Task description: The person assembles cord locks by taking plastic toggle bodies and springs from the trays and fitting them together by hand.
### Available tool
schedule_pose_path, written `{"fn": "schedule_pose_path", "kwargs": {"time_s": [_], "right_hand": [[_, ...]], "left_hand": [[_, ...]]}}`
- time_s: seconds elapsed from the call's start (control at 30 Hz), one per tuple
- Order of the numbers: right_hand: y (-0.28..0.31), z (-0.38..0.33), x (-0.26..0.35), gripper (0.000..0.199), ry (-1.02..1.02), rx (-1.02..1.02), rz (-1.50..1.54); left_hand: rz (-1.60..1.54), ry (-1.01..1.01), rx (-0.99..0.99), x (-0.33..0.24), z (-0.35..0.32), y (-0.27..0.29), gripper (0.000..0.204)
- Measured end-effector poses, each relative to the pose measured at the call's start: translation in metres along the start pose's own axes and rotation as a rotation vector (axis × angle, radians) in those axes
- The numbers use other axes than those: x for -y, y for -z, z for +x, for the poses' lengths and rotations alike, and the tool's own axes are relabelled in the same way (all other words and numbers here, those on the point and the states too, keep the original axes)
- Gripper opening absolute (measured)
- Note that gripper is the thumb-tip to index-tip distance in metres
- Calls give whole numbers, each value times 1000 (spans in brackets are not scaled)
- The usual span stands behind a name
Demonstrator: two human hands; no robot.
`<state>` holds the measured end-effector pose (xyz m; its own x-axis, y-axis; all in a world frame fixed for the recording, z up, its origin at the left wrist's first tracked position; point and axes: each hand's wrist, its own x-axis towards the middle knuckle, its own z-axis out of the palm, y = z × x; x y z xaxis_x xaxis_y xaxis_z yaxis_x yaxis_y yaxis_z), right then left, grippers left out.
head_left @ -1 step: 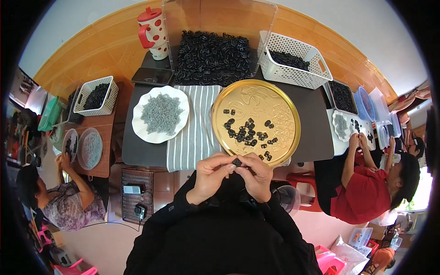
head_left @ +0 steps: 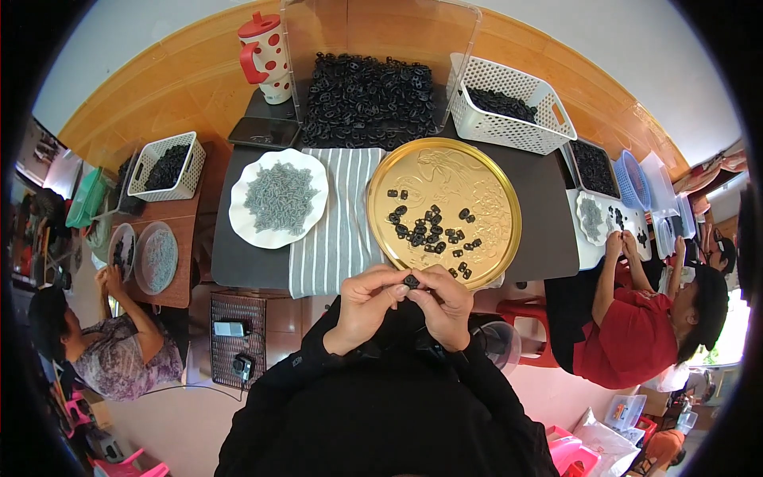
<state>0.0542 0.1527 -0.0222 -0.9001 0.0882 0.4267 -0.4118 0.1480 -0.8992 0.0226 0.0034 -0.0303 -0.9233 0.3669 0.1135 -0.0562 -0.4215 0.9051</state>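
Pinched between the fingertips of both hands is a small black plastic part (head_left: 411, 281), just off the near edge of the table. My left hand (head_left: 362, 306) grips it from the left with thumb and forefinger; my right hand (head_left: 442, 304) grips it from the other side. Fingers cover most of its outline. Right behind the hands lies a round gold tray (head_left: 485, 179) with several loose black parts (head_left: 429, 230) scattered over it. To the left, a white scalloped plate (head_left: 240, 219) bears a heap of small grey screw-like pieces (head_left: 280, 199).
A grey-striped cloth (head_left: 334, 230) lies between plate and tray. Behind stand a clear bin (head_left: 463, 79) of black parts, a white basket (head_left: 509, 131), a dark phone (head_left: 264, 133) and a red-dotted tumbler (head_left: 276, 71). People sit working at tables on both sides.
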Motion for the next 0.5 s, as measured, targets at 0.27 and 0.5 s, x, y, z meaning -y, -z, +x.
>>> {"fn": "schedule_pose_path", "kwargs": {"time_s": [0.27,0.5], "right_hand": [[1,2,2,35,46,14,-59],[-5,1,1,31,97,-40,-103]], "left_hand": [[6,-42,-5,3,-2,-2,26],[15,-96,-53,7,-4,-7,25]]}}
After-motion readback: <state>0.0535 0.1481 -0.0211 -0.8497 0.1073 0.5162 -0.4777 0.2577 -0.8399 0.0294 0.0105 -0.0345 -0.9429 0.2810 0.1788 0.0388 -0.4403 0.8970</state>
